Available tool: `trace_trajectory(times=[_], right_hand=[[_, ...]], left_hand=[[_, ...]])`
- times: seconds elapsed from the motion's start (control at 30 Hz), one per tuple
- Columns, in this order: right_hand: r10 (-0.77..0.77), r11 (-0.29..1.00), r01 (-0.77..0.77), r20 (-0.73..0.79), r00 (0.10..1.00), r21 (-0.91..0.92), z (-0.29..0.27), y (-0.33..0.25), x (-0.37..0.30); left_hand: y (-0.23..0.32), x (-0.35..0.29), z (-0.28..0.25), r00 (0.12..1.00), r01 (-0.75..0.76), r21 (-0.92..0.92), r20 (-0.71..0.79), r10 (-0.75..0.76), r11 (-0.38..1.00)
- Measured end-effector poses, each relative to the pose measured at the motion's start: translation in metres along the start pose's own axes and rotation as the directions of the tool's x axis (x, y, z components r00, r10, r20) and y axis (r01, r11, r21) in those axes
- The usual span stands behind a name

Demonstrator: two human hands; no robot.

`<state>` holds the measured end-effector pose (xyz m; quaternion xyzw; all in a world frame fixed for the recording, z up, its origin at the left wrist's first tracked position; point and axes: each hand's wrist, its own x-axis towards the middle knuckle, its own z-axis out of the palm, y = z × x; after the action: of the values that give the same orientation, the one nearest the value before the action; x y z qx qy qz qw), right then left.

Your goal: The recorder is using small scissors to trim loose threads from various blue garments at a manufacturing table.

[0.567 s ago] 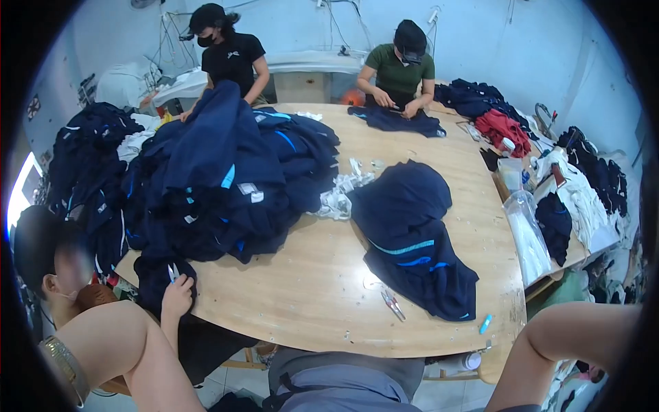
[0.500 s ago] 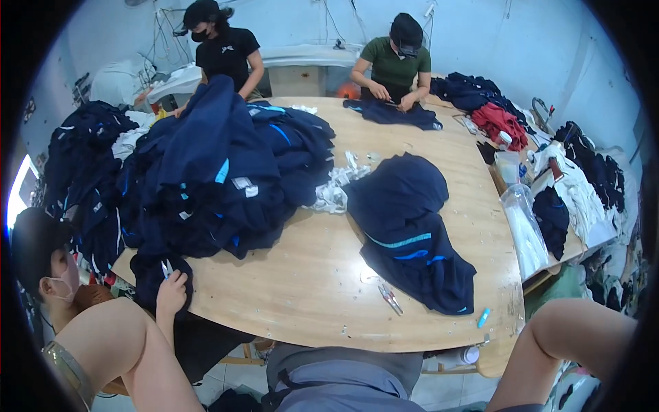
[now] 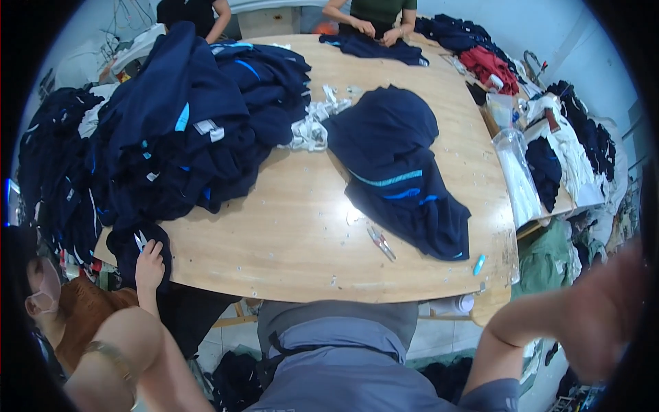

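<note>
Both my arms are bent up beside my head, away from the table. My left hand (image 3: 93, 390) shows only in part past a wristband at the lower left rim; its fingers are hidden. At the right rim my right hand (image 3: 604, 323) is a large smear of motion, its fingers unclear. Neither hand touches anything on the table (image 3: 274, 275). In front of me lies a navy garment (image 3: 384, 137) with light blue strips. Thread snips (image 3: 382, 244) with reddish handles rest beside its near end, and a small light blue object (image 3: 479, 264) lies to their right.
A tall heap of navy garments (image 3: 199, 110) covers the table's left, with white scraps (image 3: 309, 130) beside it. At left, a seated co-worker's hand (image 3: 151, 264) holds small scissors (image 3: 141, 240). Two people stand beyond the far edge. Clothes and plastic bags (image 3: 515, 178) crowd the right.
The view has tipped downward, so the table sits higher in the picture. My right hand has come into view at the right, blurred. More of my left wrist shows.
</note>
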<state>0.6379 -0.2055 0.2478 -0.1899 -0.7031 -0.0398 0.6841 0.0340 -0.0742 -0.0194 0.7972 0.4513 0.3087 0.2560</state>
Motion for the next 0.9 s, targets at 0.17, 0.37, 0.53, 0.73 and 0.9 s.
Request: trace_trajectory(times=[0.17, 0.37, 0.53, 0.73, 0.9], right_hand=[[0.895, 0.383, -0.864, -0.1, 0.434, -0.326, 0.032, 0.103, -0.174], [0.928, 0.109, -0.571, -0.123, 0.353, -0.814, 0.065, 0.093, -0.31], [0.956, 0.1, -0.488, -0.052, 0.289, -0.867, 0.081, 0.087, -0.309], [0.901, 0.231, -0.4, 0.039, 0.433, -0.887, 0.063, 0.091, -0.331], [0.939, 0.18, -0.424, 0.025, 0.344, -0.888, 0.063, 0.087, -0.324]], left_hand=[[0.274, 0.14, 0.085, 0.643, -0.689, -0.071, -0.519, 0.563, 0.722], [0.208, 0.092, 0.215, 0.994, 0.067, -0.337, -0.058, -0.092, 0.939], [0.187, 0.074, 0.234, 0.956, 0.281, -0.156, 0.131, -0.263, 0.947], [0.188, 0.098, 0.228, 0.962, 0.187, -0.098, 0.221, -0.162, 0.978], [0.17, 0.13, 0.232, 0.97, 0.168, -0.041, 0.187, -0.158, 0.985]])
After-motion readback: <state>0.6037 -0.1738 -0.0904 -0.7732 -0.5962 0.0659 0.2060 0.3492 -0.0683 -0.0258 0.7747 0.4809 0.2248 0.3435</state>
